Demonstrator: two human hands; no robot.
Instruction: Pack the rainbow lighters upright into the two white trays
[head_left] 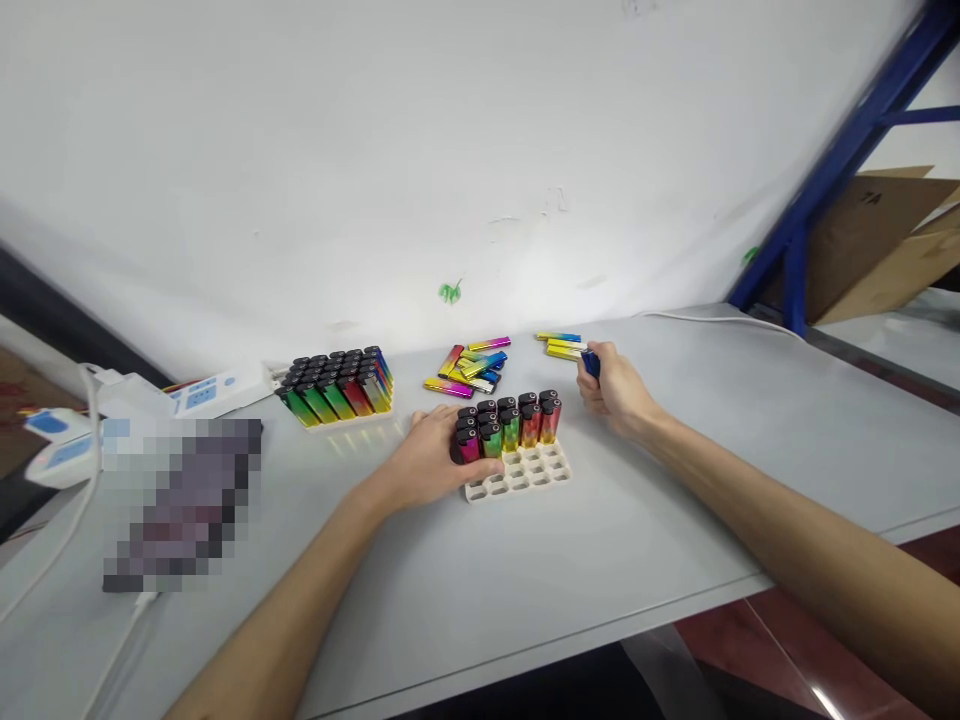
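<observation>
A cream tray [520, 482] with rows of slots stands on the table, its back rows filled with upright lighters [510, 428] in pink, green and red with black tops. My left hand [431, 455] grips the tray's left end, thumb across the front and fingers behind the lighters. Farther right, my right hand [611, 388] is closed around a dark blue lighter [591, 362], most of it hidden by the fingers. Just beyond that hand lie a few yellow and blue lighters [564, 348]. A loose pile of coloured lighters [474, 366] rests behind the tray.
A second tray [352, 422] packed with upright lighters stands at the left. Behind it are white power strips [210, 396] and cables. A blurred dark flat object [191, 500] lies at the near left. A white wall backs the table; a blue metal frame [795, 270] rises at right.
</observation>
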